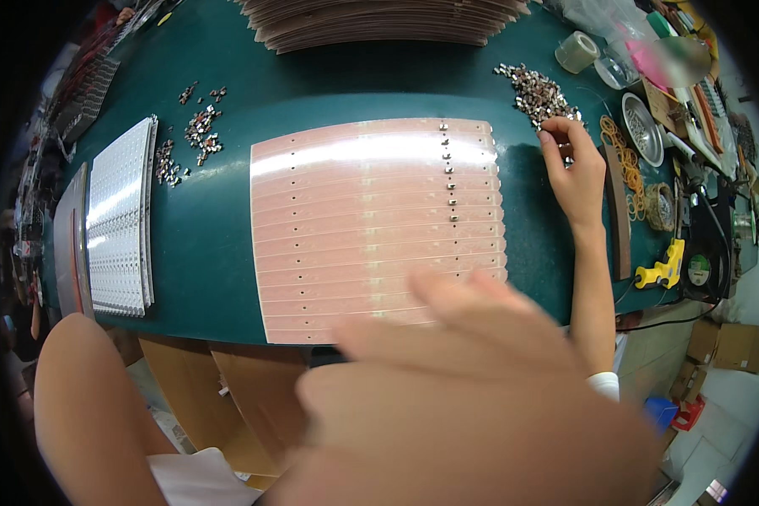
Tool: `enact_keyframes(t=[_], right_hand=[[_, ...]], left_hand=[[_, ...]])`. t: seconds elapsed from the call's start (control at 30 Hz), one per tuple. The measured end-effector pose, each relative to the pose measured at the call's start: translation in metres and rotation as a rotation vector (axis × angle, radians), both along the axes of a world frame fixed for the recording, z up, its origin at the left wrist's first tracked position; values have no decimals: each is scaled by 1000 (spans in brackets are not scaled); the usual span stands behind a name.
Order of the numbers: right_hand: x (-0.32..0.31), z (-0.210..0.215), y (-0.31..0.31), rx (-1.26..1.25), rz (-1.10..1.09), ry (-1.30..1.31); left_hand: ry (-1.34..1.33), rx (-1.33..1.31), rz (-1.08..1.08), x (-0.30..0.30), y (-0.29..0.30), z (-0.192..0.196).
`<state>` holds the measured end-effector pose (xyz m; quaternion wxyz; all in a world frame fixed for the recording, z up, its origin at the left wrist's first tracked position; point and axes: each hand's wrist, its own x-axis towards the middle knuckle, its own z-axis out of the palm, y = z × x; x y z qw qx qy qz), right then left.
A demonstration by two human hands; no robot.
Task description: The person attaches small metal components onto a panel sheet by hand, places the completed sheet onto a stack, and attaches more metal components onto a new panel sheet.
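Observation:
My right hand (577, 164) is at the near edge of a pile of small shiny metal clips (541, 91). Its thumb and fingers curl together in a pinch; whatever lies between the tips is too small to make out. Close to the camera, what appears to be my left hand (472, 371) is large and smeared by motion, covering the lower right of a pink sheet of joined strips (354, 211). How its fingers are held does not show. Small metal clips (451, 185) sit in a column along the sheet's right side, and dark holes run down its left side.
White perforated plates (118, 219) are stacked at left, beside smaller clip heaps (202, 135). A tall stack of sheets (379, 25) stands at the back. On the right lie a dark bar (617, 211), rubber bands (624, 156), a metal bowl (642, 126) and a yellow glue gun (664, 266).

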<state>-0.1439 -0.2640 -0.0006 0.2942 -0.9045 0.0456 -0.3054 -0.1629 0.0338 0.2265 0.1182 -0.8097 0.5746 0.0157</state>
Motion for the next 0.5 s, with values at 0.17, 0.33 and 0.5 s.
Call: enact_keyframes(t=[0.17, 0.33, 0.5], right_hand=[[20, -2, 45, 220, 143, -2], [-1, 10, 21, 485, 97, 150], [-5, 2, 19, 530, 182, 173]], left_hand=[[308, 163, 139, 41, 74, 18], [327, 93, 512, 122, 116, -85], [308, 59, 737, 166, 153, -128]])
